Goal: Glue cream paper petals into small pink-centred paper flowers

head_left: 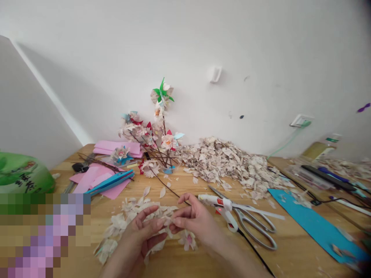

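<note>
Both left hand (pixel 143 231) and right hand (pixel 194 220) pinch paper petals (pixel 166 221).

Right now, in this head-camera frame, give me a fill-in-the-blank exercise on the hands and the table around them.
1. The left hand and right hand pinch pale torn ____.
2. The hot glue gun lies nearest the ____ hand.
3. The long card strip at the right of the wooden table is ____.
4. The pink paper sheets lie to the ____ of the paper-flower branch.

Missing words: paper; right; blue; left.
</note>
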Available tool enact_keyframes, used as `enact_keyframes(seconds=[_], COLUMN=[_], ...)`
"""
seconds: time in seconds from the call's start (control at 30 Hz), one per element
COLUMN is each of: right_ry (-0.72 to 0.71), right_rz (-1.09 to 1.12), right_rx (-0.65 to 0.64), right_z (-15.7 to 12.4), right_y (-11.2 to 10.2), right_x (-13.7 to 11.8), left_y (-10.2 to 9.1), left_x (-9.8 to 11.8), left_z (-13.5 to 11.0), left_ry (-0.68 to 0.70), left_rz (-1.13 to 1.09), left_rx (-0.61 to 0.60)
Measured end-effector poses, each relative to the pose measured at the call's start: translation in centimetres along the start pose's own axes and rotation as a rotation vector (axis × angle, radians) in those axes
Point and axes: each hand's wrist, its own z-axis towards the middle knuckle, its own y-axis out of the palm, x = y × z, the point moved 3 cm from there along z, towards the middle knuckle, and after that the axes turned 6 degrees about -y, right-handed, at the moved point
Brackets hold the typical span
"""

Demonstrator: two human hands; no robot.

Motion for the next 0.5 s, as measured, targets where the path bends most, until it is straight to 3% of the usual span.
enact_keyframes(seconds=[0.33,0.5], right_ry=[0.040,0.006], right_rz=[-0.027,-0.038], right_rx=[-0.072,-0.041], right_z=[-0.23,-0.33], right_y=[-0.50,-0.25], right_x=[-0.59,-0.86], left_y=[0.02,-0.05], left_x=[0.12,-0.05], left_z=[-0.18,-0.19], left_ry=[-0.036,-0.019], left_rz=[0.019,-0.022], left_rx=[-0.017,0.018])
